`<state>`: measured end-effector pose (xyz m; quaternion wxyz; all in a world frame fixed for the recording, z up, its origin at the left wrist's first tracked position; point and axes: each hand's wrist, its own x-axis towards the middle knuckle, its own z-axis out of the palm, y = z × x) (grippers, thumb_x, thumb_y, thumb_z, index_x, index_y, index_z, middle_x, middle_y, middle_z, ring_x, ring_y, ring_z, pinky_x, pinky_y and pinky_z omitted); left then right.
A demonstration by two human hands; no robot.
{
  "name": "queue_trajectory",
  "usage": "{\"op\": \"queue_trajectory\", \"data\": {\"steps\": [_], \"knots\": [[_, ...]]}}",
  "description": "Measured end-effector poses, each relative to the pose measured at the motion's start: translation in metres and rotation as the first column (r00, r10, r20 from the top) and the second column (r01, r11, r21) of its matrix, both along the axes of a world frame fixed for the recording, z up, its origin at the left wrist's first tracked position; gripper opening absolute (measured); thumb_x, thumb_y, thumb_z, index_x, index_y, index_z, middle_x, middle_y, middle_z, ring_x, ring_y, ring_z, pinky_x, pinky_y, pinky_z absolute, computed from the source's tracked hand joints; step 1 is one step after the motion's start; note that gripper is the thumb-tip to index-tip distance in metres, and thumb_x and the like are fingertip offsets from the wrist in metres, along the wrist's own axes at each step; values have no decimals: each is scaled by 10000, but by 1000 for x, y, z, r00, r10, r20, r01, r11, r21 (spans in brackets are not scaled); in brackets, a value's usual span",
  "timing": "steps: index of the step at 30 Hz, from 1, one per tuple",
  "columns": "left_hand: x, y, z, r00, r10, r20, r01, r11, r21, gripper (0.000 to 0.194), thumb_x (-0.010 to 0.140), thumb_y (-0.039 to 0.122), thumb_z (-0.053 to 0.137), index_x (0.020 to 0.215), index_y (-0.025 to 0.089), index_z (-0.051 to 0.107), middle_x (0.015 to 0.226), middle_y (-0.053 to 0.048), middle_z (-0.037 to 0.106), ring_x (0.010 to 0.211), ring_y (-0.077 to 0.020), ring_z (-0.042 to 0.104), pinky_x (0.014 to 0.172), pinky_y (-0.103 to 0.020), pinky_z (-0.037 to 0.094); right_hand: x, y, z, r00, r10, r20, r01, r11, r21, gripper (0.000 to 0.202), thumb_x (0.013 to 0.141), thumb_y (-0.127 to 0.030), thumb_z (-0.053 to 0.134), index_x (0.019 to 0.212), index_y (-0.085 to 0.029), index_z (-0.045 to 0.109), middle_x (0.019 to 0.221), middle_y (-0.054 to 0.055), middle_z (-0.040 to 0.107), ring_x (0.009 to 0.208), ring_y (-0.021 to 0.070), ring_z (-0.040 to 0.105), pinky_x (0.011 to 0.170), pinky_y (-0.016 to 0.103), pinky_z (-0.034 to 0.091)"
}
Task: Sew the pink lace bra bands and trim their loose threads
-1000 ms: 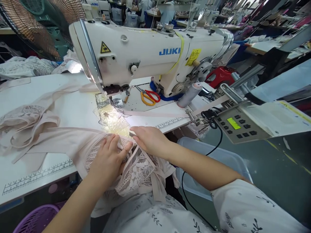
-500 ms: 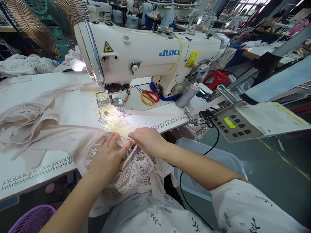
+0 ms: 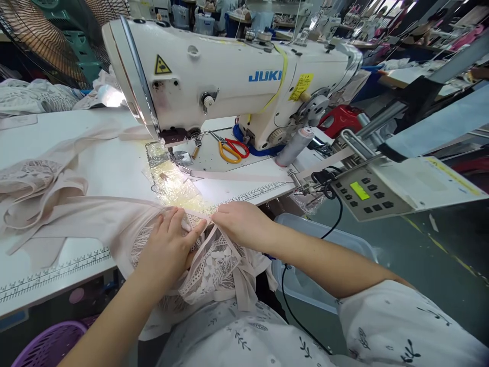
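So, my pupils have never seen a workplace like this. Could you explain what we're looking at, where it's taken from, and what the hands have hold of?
Everything is seen from one camera on a worker's head, looking forward and down. The big white machine is a sewing machine. On its white table lie scissors with red and orange handles and pale fabric. The bare left hand rests on lace cloth at the front edge. The right hand is curled beside it, at the trim; exactly what its fingertips grip is hidden.
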<state>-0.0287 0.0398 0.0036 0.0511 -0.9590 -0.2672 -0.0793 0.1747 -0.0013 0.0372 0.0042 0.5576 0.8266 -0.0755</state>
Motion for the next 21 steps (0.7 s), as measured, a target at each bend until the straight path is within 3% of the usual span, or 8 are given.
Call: {"op": "queue_trajectory", "data": {"steps": [7, 12, 16, 21], "knots": [[-1, 0, -1, 1000, 7, 22, -7, 1000, -26, 507, 766, 210, 614, 1268, 235, 546, 1248, -217, 476, 1207, -416, 435, 948, -587, 388, -3, 3, -2, 990, -115, -81, 118, 992, 36, 288, 895, -172, 411, 1138, -176, 566, 886, 64, 622, 735, 172, 532, 560, 270, 290], [-4, -3, -2, 998, 9, 55, -6, 999, -52, 490, 773, 212, 611, 1258, 233, 550, 1321, -201, 474, 1258, -400, 408, 972, -582, 383, -19, 12, -4, 997, -63, -33, 65, 996, 55, 173, 858, -166, 448, 875, -139, 618, 914, 84, 603, 802, 182, 538, 591, 278, 339], [-11, -7, -3, 999, 21, 30, -19, 998, -59, 503, 765, 225, 614, 1264, 217, 548, 1366, -221, 451, 1285, -407, 389, 991, -555, 385, -29, 19, -4, 998, -43, 39, 39, 995, 92, 158, 864, -211, 471, 839, -144, 612, 878, 86, 602, 813, 201, 551, 589, 280, 368], [-18, -12, -6, 993, 100, 68, -103, 994, 36, 468, 785, 265, 595, 1243, 171, 569, 1302, -251, 505, 1222, -400, 468, 971, -539, 414, -40, 25, -3, 992, -22, 123, 8, 994, 112, 121, 814, -125, 503, 790, -152, 618, 798, 92, 602, 769, 218, 573, 570, 286, 383]]}}
